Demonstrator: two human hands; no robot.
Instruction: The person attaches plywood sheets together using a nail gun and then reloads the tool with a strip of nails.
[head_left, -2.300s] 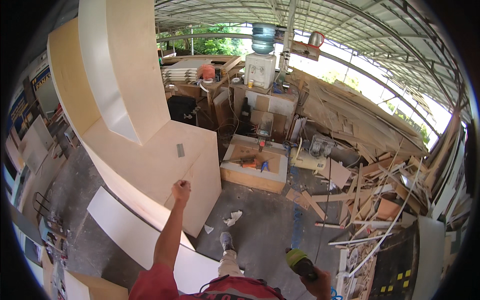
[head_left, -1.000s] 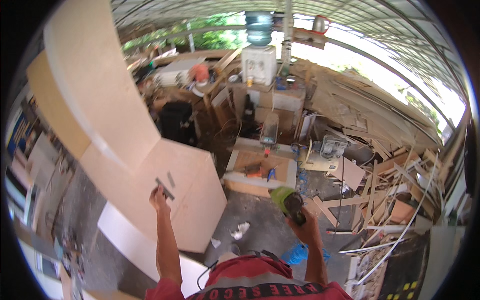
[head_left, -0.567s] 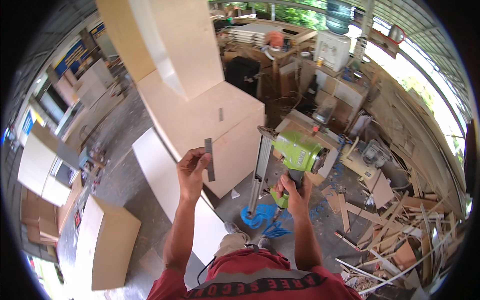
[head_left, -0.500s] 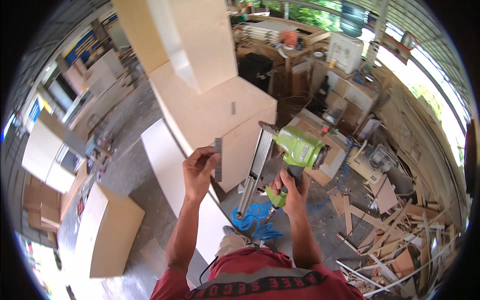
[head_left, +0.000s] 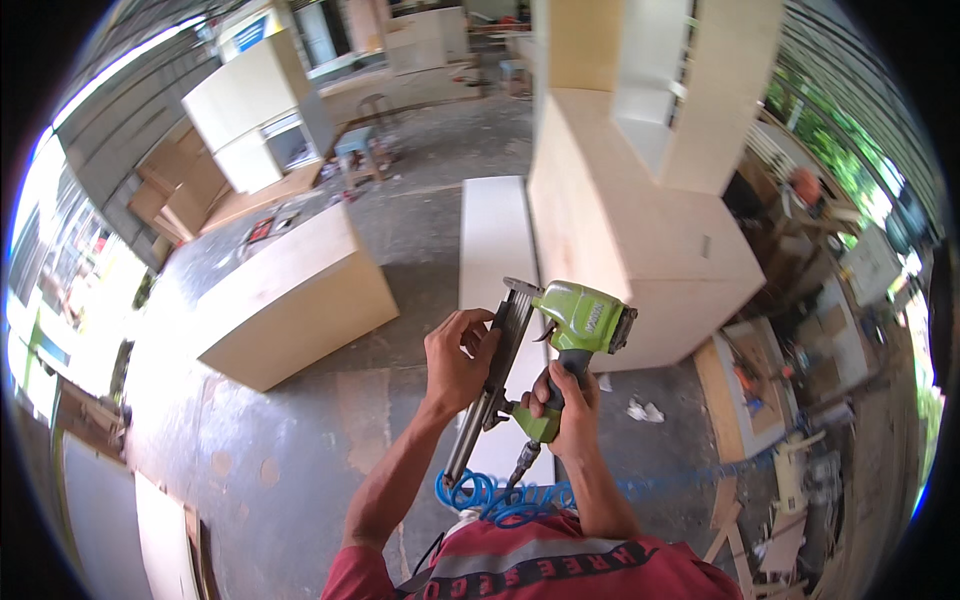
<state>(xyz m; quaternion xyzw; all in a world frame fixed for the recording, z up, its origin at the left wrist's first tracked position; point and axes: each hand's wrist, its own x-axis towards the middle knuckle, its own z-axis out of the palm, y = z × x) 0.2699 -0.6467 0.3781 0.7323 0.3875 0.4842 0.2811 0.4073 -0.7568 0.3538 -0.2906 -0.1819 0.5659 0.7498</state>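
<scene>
My right hand (head_left: 572,405) grips the black handle of a green nail gun (head_left: 583,315), held upright at chest height. Its long metal magazine (head_left: 512,325) slants down toward me on the left. Against the magazine's left side, my left hand (head_left: 458,360) is closed, thumb and fingers pinched on a dark nail strip that is mostly hidden by the fingers and magazine. Whether the strip sits inside the magazine I cannot tell. A blue coiled air hose (head_left: 500,500) hangs from the gun's lower end.
Ahead to the right stands a large pale wooden cabinet (head_left: 640,220), with another small grey strip (head_left: 706,246) on it. A white panel (head_left: 492,230) lies beside it. At left sits a wooden box (head_left: 300,300); scrap wood (head_left: 735,545) lies lower right.
My left hand has brought the nail strip rightward to the gun's magazine. The view has turned left, so the cabinet now appears farther right.
</scene>
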